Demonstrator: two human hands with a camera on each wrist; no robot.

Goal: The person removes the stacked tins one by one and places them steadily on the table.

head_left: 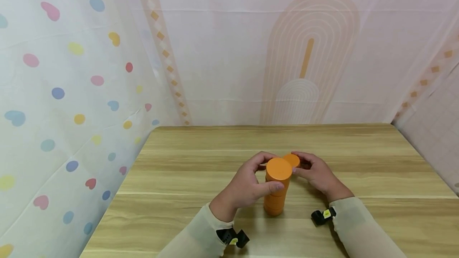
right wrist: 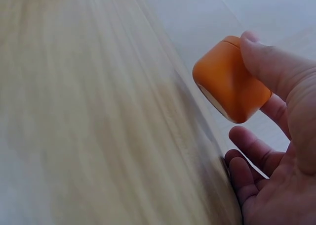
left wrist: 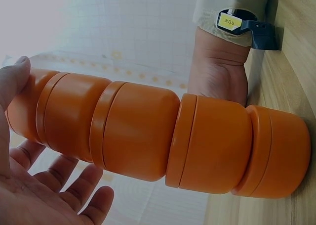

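Note:
A stack of several orange lidded jars (head_left: 275,194) stands upright on the wooden table (head_left: 172,210). My left hand (head_left: 269,172) curls round the top jar, with its thumb (head_left: 275,187) on the near side and its fingers over the far side. In the left wrist view the stack of jars (left wrist: 163,136) fills the frame, and my left thumb (left wrist: 15,79) touches its top end. My right hand (head_left: 295,163) pinches a single orange jar (head_left: 291,159) just behind the top of the stack. The right wrist view shows that single jar (right wrist: 227,84) held tilted above the table.
Patterned fabric walls (head_left: 71,90) close in the table at the left, back and right. The tabletop (right wrist: 89,116) stretches bare around the stack. Both wrists carry black camera straps (head_left: 233,237).

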